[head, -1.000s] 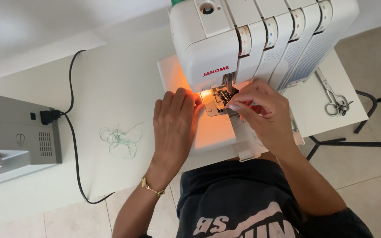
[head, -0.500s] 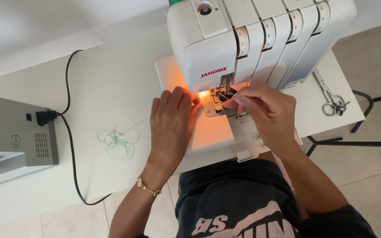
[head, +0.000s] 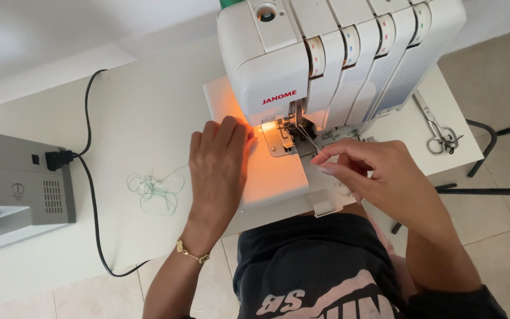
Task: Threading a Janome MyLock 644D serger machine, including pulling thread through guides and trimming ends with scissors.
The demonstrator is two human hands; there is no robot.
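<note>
A white overlock sewing machine [head: 332, 53] stands on a white table [head: 137, 118], its lamp glowing orange over the presser foot [head: 287, 133]. My left hand [head: 219, 165] lies flat on the machine bed just left of the foot, fingers together. To the right of the foot, my right hand [head: 373, 174] pinches a thin thread [head: 307, 139] that runs up toward the needle area.
A tangle of pale green thread [head: 151, 192] lies on the table left of my left hand. Metal scissors [head: 438, 133] rest right of the machine. A grey machine [head: 13, 189] sits at far left, with a black power cable [head: 90, 171] looping across the table.
My right hand has pulled back from the presser foot toward me and to the right, drawing the thread out. My left hand stays flat on the bed.
</note>
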